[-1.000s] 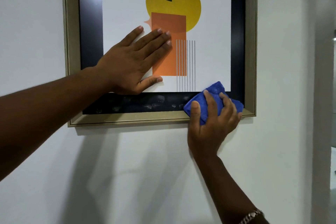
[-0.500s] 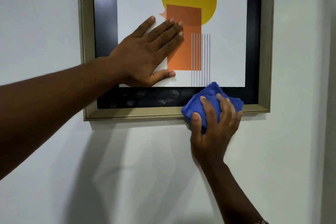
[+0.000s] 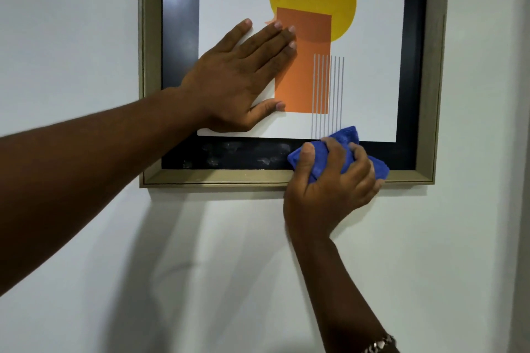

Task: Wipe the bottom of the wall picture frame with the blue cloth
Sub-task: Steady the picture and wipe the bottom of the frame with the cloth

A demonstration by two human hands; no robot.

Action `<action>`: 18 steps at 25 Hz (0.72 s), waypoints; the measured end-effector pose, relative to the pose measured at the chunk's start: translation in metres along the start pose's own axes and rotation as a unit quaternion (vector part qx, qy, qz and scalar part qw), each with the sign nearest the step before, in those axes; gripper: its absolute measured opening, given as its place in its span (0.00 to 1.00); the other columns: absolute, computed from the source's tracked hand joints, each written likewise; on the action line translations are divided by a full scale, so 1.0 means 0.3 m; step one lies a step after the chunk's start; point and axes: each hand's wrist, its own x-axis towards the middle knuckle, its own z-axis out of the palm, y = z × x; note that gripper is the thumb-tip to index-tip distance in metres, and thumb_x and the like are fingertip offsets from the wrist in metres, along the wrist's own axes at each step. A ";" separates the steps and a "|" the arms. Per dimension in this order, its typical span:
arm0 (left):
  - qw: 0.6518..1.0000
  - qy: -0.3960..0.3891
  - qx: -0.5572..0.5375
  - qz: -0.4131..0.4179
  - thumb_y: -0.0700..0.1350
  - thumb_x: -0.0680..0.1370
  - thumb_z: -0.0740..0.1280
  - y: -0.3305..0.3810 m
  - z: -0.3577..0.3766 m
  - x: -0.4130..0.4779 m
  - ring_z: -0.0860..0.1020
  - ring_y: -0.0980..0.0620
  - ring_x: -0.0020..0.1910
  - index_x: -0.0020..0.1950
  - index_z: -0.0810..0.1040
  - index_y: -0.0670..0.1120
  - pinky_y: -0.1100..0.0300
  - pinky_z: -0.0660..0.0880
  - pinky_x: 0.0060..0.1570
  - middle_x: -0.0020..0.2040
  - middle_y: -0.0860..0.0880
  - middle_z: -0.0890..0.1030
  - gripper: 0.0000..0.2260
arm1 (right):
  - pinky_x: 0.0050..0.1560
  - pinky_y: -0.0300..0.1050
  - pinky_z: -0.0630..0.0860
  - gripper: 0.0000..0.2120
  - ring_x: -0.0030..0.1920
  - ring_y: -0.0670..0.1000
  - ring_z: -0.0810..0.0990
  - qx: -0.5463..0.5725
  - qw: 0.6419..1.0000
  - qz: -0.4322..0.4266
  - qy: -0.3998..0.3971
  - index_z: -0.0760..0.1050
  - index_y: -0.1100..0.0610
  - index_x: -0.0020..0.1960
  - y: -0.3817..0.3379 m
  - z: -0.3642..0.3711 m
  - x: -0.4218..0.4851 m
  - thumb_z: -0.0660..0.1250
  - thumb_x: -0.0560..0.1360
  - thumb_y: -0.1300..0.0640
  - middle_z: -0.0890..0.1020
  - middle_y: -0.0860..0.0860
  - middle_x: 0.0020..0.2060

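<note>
Nearest the camera, at 5 o'clock, a metal-link bracelet (image 3: 381, 345) sits on the right wrist; the forearm rises toward centre. Right hand (image 3: 329, 195) is curled around the bunched blue microfibre cloth (image 3: 348, 140), thumb on its left edge, fingers draped over the top, pressing it against the lower right stretch of the gold-edged, black-bordered wall picture frame (image 3: 428, 66), at 3 o'clock from centre. Left forearm enters from 9 o'clock; left hand (image 3: 238, 80) lies flat on the glass, fingers close together pointing to 2 o'clock, thumb splayed below, holding nothing. Pale smudges (image 3: 238, 152) show on the black bottom band (image 3: 200, 162) left of the cloth, so that section looks unwiped. Risks, as judged: a hard sideways stroke could swing or unhook the frame if the bracing palm slips; the flat palm may itself leave prints on the glass; the loosely bunched cloth could skip the inner ledge.
</note>
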 end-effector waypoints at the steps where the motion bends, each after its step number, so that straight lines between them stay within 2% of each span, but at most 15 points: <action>1: 1.000 -0.001 0.002 0.002 0.65 0.78 0.44 -0.001 -0.001 0.001 0.47 0.43 0.80 0.80 0.46 0.42 0.42 0.47 0.78 0.81 0.41 0.49 0.37 | 0.76 0.66 0.55 0.18 0.71 0.59 0.68 -0.004 0.999 -0.043 -0.018 0.76 0.50 0.61 0.002 -0.003 -0.030 0.58 0.79 0.41 0.75 0.57 0.66; 3: 1.000 -0.004 0.003 0.014 0.65 0.79 0.44 -0.011 -0.001 -0.002 0.47 0.43 0.80 0.80 0.46 0.42 0.42 0.48 0.78 0.81 0.41 0.49 0.37 | 0.76 0.65 0.54 0.20 0.71 0.59 0.68 0.025 0.989 -0.134 -0.050 0.76 0.51 0.62 0.055 -0.041 -0.064 0.58 0.79 0.41 0.74 0.57 0.67; 4: 1.000 -0.003 0.007 0.019 0.65 0.79 0.44 -0.017 0.001 -0.004 0.47 0.43 0.80 0.80 0.46 0.42 0.42 0.48 0.78 0.81 0.41 0.49 0.37 | 0.75 0.67 0.56 0.19 0.71 0.59 0.69 0.030 0.991 -0.126 -0.044 0.76 0.52 0.62 0.071 -0.046 -0.053 0.59 0.78 0.42 0.75 0.57 0.67; 7: 1.000 -0.005 0.006 0.022 0.66 0.78 0.44 -0.019 0.005 -0.002 0.47 0.44 0.80 0.80 0.45 0.42 0.42 0.48 0.78 0.81 0.41 0.49 0.38 | 0.75 0.68 0.56 0.18 0.70 0.59 0.68 0.010 1.000 0.006 -0.009 0.75 0.51 0.61 -0.035 0.002 -0.026 0.60 0.78 0.42 0.75 0.57 0.66; 8: 1.000 -0.005 0.005 0.022 0.66 0.78 0.44 -0.019 0.005 -0.002 0.47 0.44 0.80 0.80 0.45 0.42 0.42 0.48 0.78 0.81 0.41 0.49 0.38 | 0.76 0.67 0.55 0.19 0.71 0.59 0.68 0.003 1.000 -0.003 -0.021 0.75 0.51 0.62 -0.077 0.007 -0.048 0.58 0.79 0.41 0.75 0.57 0.66; 11: 1.000 -0.009 0.004 0.024 0.66 0.79 0.44 -0.040 -0.004 -0.008 0.47 0.44 0.80 0.80 0.46 0.42 0.42 0.47 0.78 0.81 0.41 0.49 0.37 | 0.76 0.63 0.55 0.21 0.71 0.58 0.69 0.021 0.982 -0.174 -0.067 0.75 0.50 0.64 -0.009 -0.033 -0.124 0.56 0.80 0.40 0.75 0.57 0.67; 12: 1.000 -0.011 0.007 0.018 0.66 0.78 0.43 -0.052 -0.007 -0.013 0.47 0.44 0.80 0.80 0.45 0.42 0.42 0.47 0.78 0.81 0.41 0.49 0.37 | 0.76 0.64 0.57 0.20 0.71 0.58 0.69 0.025 0.982 -0.179 -0.062 0.75 0.51 0.64 0.027 -0.045 -0.117 0.56 0.80 0.41 0.75 0.57 0.67; 15: 1.000 -0.016 0.011 0.004 0.66 0.78 0.43 -0.087 -0.017 -0.025 0.47 0.44 0.80 0.80 0.45 0.42 0.41 0.48 0.78 0.81 0.41 0.49 0.38 | 0.75 0.65 0.57 0.19 0.71 0.59 0.69 0.013 0.999 -0.048 -0.018 0.75 0.51 0.62 -0.046 0.001 -0.085 0.58 0.79 0.42 0.76 0.57 0.66; 16: 1.000 -0.014 0.010 0.004 0.66 0.78 0.43 -0.091 -0.018 -0.028 0.47 0.44 0.80 0.79 0.45 0.41 0.41 0.48 0.78 0.81 0.41 0.49 0.38 | 0.76 0.64 0.55 0.19 0.71 0.58 0.69 0.009 0.999 -0.038 -0.025 0.75 0.51 0.62 -0.091 0.015 -0.101 0.57 0.80 0.41 0.76 0.56 0.66; 18: 1.000 -0.010 0.008 0.004 0.66 0.78 0.43 -0.093 -0.018 -0.029 0.48 0.43 0.80 0.79 0.46 0.41 0.41 0.48 0.78 0.81 0.41 0.49 0.38 | 0.77 0.61 0.54 0.20 0.71 0.58 0.69 0.019 0.990 -0.130 -0.049 0.76 0.50 0.63 -0.083 0.012 -0.147 0.56 0.80 0.40 0.76 0.56 0.66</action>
